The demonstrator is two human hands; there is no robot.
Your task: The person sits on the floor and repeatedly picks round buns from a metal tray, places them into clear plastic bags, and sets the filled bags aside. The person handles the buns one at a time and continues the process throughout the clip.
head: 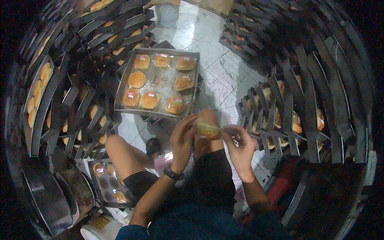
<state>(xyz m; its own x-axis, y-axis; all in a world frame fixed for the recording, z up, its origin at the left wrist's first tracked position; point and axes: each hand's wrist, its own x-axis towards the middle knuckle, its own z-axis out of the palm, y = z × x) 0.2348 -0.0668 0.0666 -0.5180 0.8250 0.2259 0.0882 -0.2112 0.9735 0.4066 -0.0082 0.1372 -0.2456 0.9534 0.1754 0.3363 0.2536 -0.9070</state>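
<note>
Between my two hands, above my knee, is a bread bun in a clear plastic bag, slightly blurred. My left hand holds its left side, and my right hand pinches the end of the bag at the right. Beyond my hands lies a metal baking tray with several round buns along its sides. Most are in clear wrappers with small labels, such as the wrapped bun. A round bun at the tray's left shows no label. Crumbs or residue mark the tray's middle.
Stacked dark metal trays of buns stand at the left and right. A muffin-type pan with some wrapped buns is by my left leg, near round metal pans and a white bucket. Pinkish scraps lie on the tiled floor.
</note>
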